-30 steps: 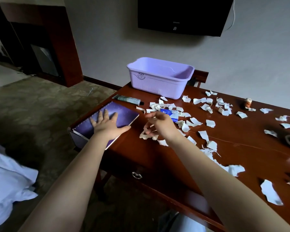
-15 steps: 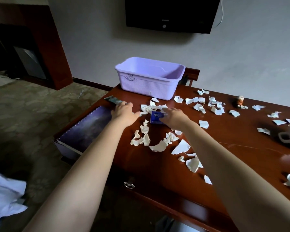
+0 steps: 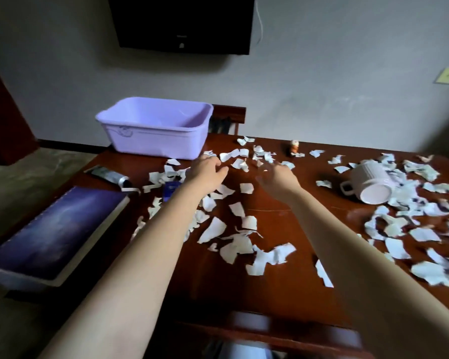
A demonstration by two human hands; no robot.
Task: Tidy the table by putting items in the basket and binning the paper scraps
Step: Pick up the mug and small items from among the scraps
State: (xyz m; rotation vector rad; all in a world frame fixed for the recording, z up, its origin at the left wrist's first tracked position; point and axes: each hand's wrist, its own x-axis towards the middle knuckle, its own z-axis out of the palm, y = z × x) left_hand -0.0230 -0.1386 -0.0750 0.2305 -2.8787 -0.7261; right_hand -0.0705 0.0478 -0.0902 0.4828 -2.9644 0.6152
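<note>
basket (image 3: 153, 136) lilac, swirl emblem | table (image 3: 283, 281) red-brown wood | paper scraps (image 3: 213, 229) white | mug (image 3: 371, 182) white, ribbed | book (image 3: 55, 229) purple-blue nebula | tube (image 3: 109, 174) grey-green

Lilac plastic basket (image 3: 151, 130), upright at the table's far left. White torn paper scraps (image 3: 226, 237) litter the tabletop. White ribbed mug (image 3: 371, 181) lies on its side. Crumpled tube (image 3: 109, 174) and purple book (image 3: 55, 234) lie left; small figurine (image 3: 294, 146) stands far.
</note>
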